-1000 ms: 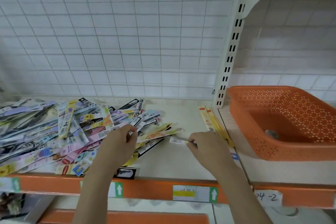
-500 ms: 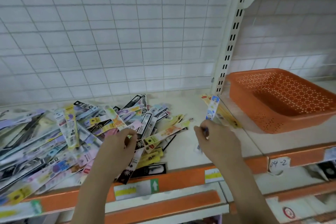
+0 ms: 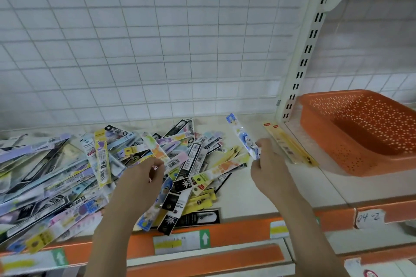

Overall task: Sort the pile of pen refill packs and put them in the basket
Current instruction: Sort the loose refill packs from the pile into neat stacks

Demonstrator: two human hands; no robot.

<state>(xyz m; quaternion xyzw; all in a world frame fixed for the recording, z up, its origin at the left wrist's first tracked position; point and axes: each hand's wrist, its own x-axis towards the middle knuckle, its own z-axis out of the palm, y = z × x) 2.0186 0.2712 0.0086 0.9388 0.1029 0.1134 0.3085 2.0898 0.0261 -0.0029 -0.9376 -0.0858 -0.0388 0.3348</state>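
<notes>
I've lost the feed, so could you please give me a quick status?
Right hand pinches blue refill pack. Left hand on pile. Basket holds no packs.

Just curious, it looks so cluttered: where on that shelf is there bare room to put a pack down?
Bare shelf lies between the pile and the yellow packs, around the right hand. The orange basket looks empty. Left of there is crowded.
</notes>
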